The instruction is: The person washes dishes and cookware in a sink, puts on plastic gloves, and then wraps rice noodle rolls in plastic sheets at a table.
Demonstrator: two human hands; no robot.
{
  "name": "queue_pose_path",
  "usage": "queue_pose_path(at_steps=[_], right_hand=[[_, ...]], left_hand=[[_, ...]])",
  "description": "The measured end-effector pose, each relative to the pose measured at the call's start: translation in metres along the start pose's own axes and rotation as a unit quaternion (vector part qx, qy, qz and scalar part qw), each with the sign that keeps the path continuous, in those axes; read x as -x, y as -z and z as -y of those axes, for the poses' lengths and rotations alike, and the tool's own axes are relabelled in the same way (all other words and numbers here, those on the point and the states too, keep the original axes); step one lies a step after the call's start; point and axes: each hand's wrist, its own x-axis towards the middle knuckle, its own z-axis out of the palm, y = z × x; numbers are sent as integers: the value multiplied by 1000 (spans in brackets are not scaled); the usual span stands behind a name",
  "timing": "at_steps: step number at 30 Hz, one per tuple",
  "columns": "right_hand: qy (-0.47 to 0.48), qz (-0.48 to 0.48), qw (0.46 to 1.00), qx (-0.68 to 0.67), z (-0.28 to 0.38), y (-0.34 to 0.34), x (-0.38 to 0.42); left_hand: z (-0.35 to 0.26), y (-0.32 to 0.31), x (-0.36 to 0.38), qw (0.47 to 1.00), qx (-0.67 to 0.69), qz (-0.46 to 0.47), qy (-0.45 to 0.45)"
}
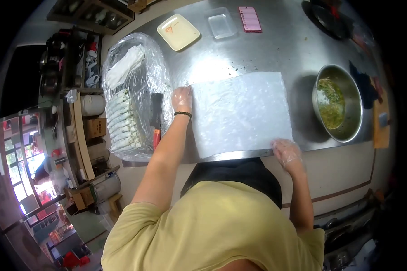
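A large thin white sheet (242,113) lies spread flat on the steel table (267,49). My left hand (182,99), in a clear plastic glove with a dark bead bracelet at the wrist, presses on the sheet's far left corner. My right hand (287,152), also gloved, rests on the sheet's near right corner at the table's front edge. Both hands lie flat on the sheet with fingers spread; neither grips it.
Left of the sheet stands a film-lined tray (133,58) with a row of filled rolls (124,122); a cleaver (156,118) lies beside it. A metal bowl of green filling (337,104) sits right. Farther back are a yellow plate (178,31), a clear container (221,25) and a pink phone (249,19).
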Motion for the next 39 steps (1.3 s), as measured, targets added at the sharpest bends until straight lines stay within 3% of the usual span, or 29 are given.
queue_pose_path(at_steps=[5, 7, 10, 17, 19, 23, 25, 29, 35, 37, 39], right_hand=[[-31, 38, 999, -4, 9, -1, -1], [-36, 43, 998, -12, 13, -2, -2], [-38, 49, 998, -22, 14, -5, -2], [-55, 56, 997, -3, 16, -18, -1], [-56, 62, 997, -5, 16, -18, -2], [-67, 68, 995, -11, 19, -17, -3], [-64, 66, 996, -11, 18, -20, -2], [-59, 63, 996, -16, 19, -20, -2], [-57, 60, 996, -13, 15, -24, 5], [-55, 58, 997, -16, 15, -21, 7], [-53, 55, 997, -19, 14, -19, 9]], left_hand=[[-6, 12, -14, 998, -17, 60, 21], [-17, 25, -20, 980, 44, 124, 148], [-11, 18, -27, 970, 64, 150, 183], [-18, 28, -30, 967, 58, 180, 169], [-15, 25, -28, 983, 42, 155, 93], [-9, 23, -21, 987, 39, 141, 73], [-4, 15, -10, 1000, 21, 7, -12], [-1, 8, -4, 998, 11, 50, 24], [4, 4, -10, 999, -21, 26, -27], [-6, 15, -21, 985, -14, 156, 79], [-14, 22, -26, 979, 10, 162, 120]])
